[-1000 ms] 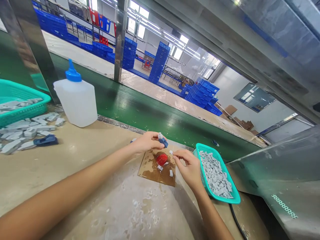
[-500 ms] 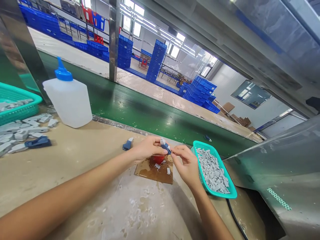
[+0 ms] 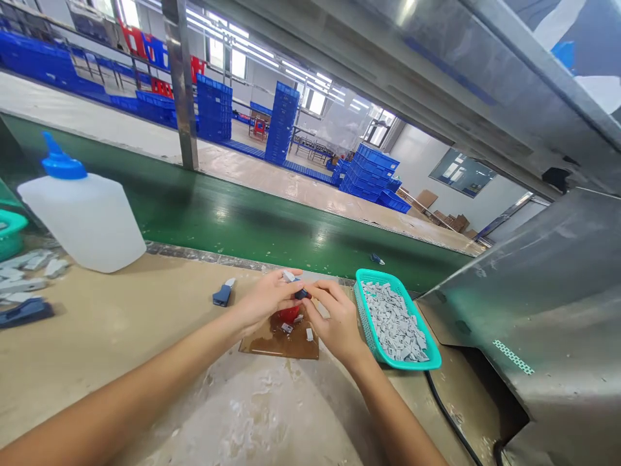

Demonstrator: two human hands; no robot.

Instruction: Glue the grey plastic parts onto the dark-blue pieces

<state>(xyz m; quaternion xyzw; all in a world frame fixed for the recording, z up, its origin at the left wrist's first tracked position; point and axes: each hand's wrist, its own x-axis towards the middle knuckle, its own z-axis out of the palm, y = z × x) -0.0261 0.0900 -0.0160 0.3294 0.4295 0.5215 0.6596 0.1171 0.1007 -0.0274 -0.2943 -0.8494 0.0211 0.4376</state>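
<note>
My left hand (image 3: pixel 268 299) is closed around a small dark blue and light grey plastic part (image 3: pixel 301 293), its grey tip poking out above the fingers. The fingertips of my right hand (image 3: pixel 337 317) press against the blue end of the same part from the right. Directly below is a red round object (image 3: pixel 290 314), half covered by my hands, on a wet brown plate (image 3: pixel 276 345). Small grey pieces (image 3: pixel 309 334) lie on that plate. Left of my hands, another blue and grey part (image 3: pixel 223 293) rests on the table.
A turquoise basket (image 3: pixel 433 364) full of small grey pieces stands to the right. At the left are a white bottle with a blue nozzle (image 3: pixel 87 217) and a pile of grey parts (image 3: pixel 22 283). Behind runs a green conveyor belt (image 3: pixel 252 223), with one blue part (image 3: pixel 376 259) on it.
The camera view has shifted, so the scene sits further left. The held part has turned in my fingers, and my right fingertips now cover more of its blue end.
</note>
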